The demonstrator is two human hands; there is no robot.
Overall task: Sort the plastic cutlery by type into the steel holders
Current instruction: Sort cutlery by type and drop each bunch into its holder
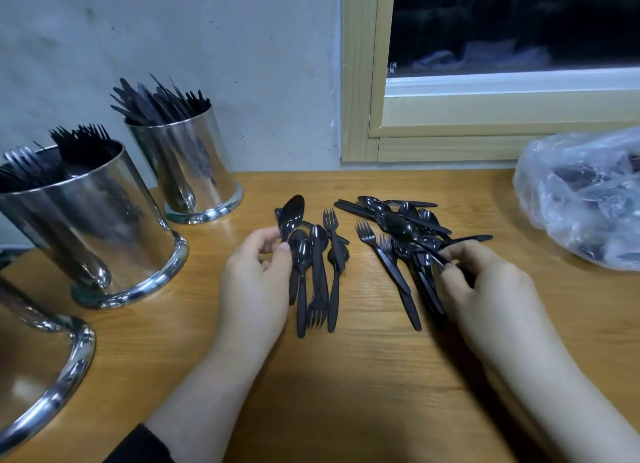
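A: What is each hand doing?

B: The left hand (258,265) pinches a black spoon (292,217), bowl up, above the small pile (317,268) on the bench (346,376). The right hand (485,282) has its fingers curled on a dark handle, probably a spoon's, at the bigger heap (401,241).

A: And the holders?

B: 3 at left: the far holder (188,172) has knives, the middle holder (93,227) forks, and the nearest holder (38,365) is cut off. A plastic bag (585,199) lies at the right.
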